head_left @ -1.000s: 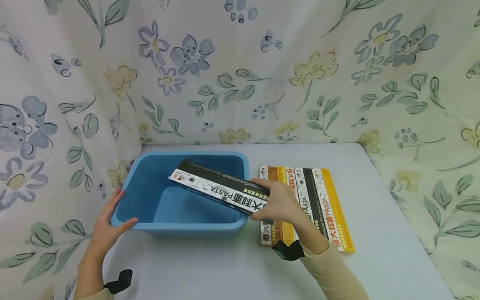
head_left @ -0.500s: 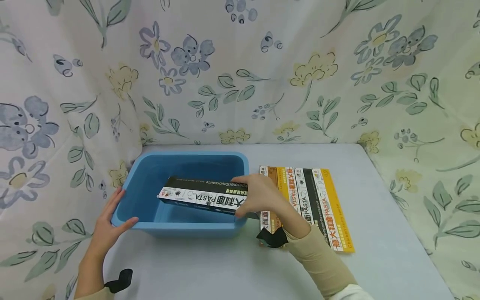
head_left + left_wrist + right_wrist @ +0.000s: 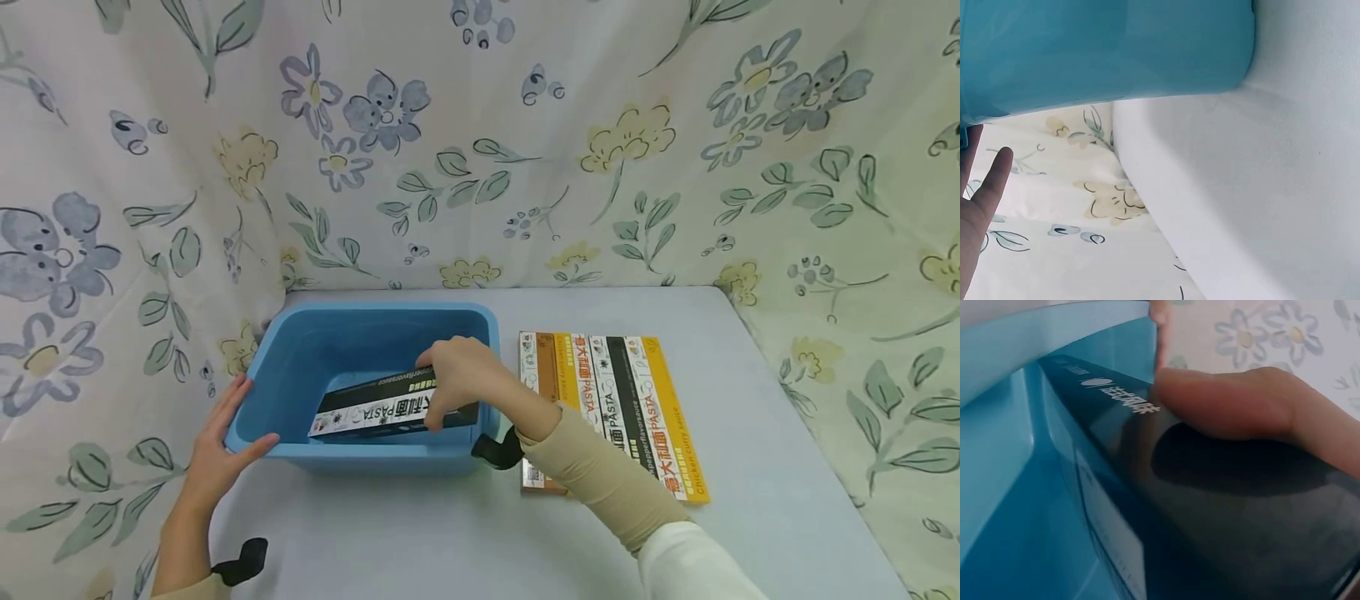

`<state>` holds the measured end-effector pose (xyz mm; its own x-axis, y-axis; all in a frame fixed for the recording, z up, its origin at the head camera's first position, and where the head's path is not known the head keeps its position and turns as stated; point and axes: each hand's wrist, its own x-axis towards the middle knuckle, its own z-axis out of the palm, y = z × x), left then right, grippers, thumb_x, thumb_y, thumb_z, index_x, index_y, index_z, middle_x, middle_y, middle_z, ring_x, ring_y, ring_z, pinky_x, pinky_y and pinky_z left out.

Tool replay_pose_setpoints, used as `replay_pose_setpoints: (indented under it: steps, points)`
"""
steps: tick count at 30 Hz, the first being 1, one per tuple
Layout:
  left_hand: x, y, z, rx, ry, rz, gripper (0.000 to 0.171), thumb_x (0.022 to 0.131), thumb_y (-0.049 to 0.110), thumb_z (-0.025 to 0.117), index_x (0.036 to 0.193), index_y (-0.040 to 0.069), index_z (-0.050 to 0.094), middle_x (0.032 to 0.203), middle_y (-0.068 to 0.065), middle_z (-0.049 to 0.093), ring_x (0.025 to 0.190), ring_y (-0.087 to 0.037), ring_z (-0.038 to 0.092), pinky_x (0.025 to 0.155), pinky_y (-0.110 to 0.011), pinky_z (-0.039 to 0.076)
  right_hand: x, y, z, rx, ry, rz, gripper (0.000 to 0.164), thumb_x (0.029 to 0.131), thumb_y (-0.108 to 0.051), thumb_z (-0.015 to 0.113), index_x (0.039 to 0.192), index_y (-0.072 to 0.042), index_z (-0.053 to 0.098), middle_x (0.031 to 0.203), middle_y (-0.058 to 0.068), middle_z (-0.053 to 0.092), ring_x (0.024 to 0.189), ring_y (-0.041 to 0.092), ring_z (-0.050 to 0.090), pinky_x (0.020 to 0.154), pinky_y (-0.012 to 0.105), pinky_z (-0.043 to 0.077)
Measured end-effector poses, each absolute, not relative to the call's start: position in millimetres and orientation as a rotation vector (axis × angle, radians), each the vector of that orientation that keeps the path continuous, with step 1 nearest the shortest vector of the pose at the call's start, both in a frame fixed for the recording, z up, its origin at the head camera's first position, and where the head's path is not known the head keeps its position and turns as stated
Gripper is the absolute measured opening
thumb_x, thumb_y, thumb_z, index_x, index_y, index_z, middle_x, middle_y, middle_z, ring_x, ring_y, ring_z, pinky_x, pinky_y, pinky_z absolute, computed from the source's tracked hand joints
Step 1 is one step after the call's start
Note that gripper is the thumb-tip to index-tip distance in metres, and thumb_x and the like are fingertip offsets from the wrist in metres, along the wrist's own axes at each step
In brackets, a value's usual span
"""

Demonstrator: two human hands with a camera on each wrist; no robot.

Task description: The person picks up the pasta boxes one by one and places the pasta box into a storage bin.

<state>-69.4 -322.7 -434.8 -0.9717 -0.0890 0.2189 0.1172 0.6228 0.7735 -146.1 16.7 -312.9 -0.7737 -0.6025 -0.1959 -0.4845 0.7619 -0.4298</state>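
Note:
A black-and-white pasta box (image 3: 378,410) lies tilted within a blue plastic basin (image 3: 360,451), its left end lower than the right. My right hand (image 3: 467,377) grips the box near its right end from above. In the right wrist view the thumb (image 3: 1229,403) presses along the dark side of the pasta box (image 3: 1222,519). My left hand (image 3: 213,454) rests at the basin's near left corner, fingers straight along the outer left side and thumb at the front rim. In the left wrist view straight fingers (image 3: 994,181) show beside the basin wall (image 3: 1110,50).
Right of the basin, several pasta boxes (image 3: 611,408) in brown, yellow, orange-white and black lie side by side on the white table (image 3: 772,467). A floral curtain (image 3: 525,208) hangs behind and at both sides.
My right hand has moved left and down with the pasta box, carrying it from above the right rim down into the basin. My left hand stays in place.

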Motion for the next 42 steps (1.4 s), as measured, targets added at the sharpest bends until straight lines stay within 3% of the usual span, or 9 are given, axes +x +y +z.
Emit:
replay_pose_setpoints:
  steps: [5,13,19,23,26,33,39,42]
  points:
    - [-67.9,-324.7,-434.8,-0.041,-2.603,-1.273,0.089,0.080,0.015,0.074,0.155,0.011,0.024,0.162,-0.009,0.013,0.139,-0.055,0.015,0.090,-0.081,0.025,-152.6,-3.7,-314.0,-0.827,2.608,-0.422,0.077,0.059,-0.032,0.091,0.129,-0.014,0.064,0.103,-0.001,0.072,0.065,0.011,0.054,0.049,0.021,0.044]
    - [-67.2,-326.6,-435.0,-0.047,-2.590,-1.273,0.090,0.080,0.015,0.074,0.155,0.013,0.025,0.162,0.004,0.013,0.141,-0.053,0.015,0.091,-0.081,0.023,-162.2,-33.5,-318.8,-0.818,2.566,-0.237,0.077,0.061,-0.037,0.090,0.131,-0.019,0.063,0.100,-0.006,0.070,0.062,0.010,0.052,0.047,0.022,0.044]
    - [-67.0,-325.7,-434.2,-0.032,-2.578,-1.286,0.089,0.080,0.014,0.074,0.155,0.012,0.026,0.162,-0.004,0.014,0.141,-0.053,0.015,0.092,-0.080,0.024,-167.9,-55.4,-320.0,-0.830,2.548,-0.150,0.062,0.063,-0.040,0.088,0.119,-0.022,0.068,0.086,-0.009,0.065,0.059,0.009,0.045,0.046,0.022,0.037]
    - [-68.4,-324.0,-435.4,-0.034,-2.566,-1.304,0.089,0.081,0.015,0.075,0.155,0.013,0.026,0.162,-0.001,0.014,0.142,-0.049,0.013,0.094,-0.080,0.023,-169.2,-63.8,-321.3,-0.829,2.539,-0.105,0.058,0.064,-0.041,0.088,0.115,-0.023,0.067,0.083,-0.010,0.060,0.059,0.009,0.044,0.047,0.021,0.037]
    - [-69.6,-322.2,-437.4,-0.037,-2.561,-1.314,0.089,0.081,0.015,0.075,0.155,0.014,0.026,0.162,0.003,0.014,0.144,-0.047,0.012,0.094,-0.080,0.022,-170.1,-64.6,-322.5,-0.834,2.527,-0.090,0.060,0.064,-0.042,0.088,0.117,-0.022,0.067,0.089,-0.009,0.062,0.061,0.009,0.046,0.048,0.021,0.038]
    - [-72.1,-319.8,-437.4,-0.048,-2.552,-1.333,0.088,0.080,0.012,0.075,0.154,0.012,0.028,0.162,-0.004,0.015,0.143,-0.047,0.014,0.095,-0.079,0.024,-172.6,-57.8,-325.3,-0.846,2.493,-0.107,0.076,0.067,-0.044,0.087,0.133,-0.018,0.060,0.117,-0.003,0.063,0.077,0.011,0.056,0.058,0.023,0.047]
    - [-72.1,-321.9,-437.2,-0.033,-2.548,-1.333,0.088,0.080,0.012,0.075,0.154,0.014,0.028,0.162,0.003,0.015,0.143,-0.047,0.016,0.095,-0.078,0.025,-173.2,-59.1,-325.8,-0.822,2.434,-0.074,0.059,0.069,-0.045,0.085,0.116,-0.018,0.063,0.095,-0.003,0.062,0.069,0.011,0.053,0.055,0.024,0.043]
    - [-71.1,-322.8,-437.8,-0.035,-2.541,-1.342,0.088,0.080,0.011,0.075,0.154,0.013,0.028,0.162,0.002,0.015,0.143,-0.047,0.015,0.096,-0.078,0.024,-173.5,-59.8,-326.9,-0.815,2.396,0.003,0.057,0.072,-0.050,0.082,0.114,-0.018,0.062,0.095,-0.004,0.062,0.070,0.011,0.050,0.056,0.025,0.039]
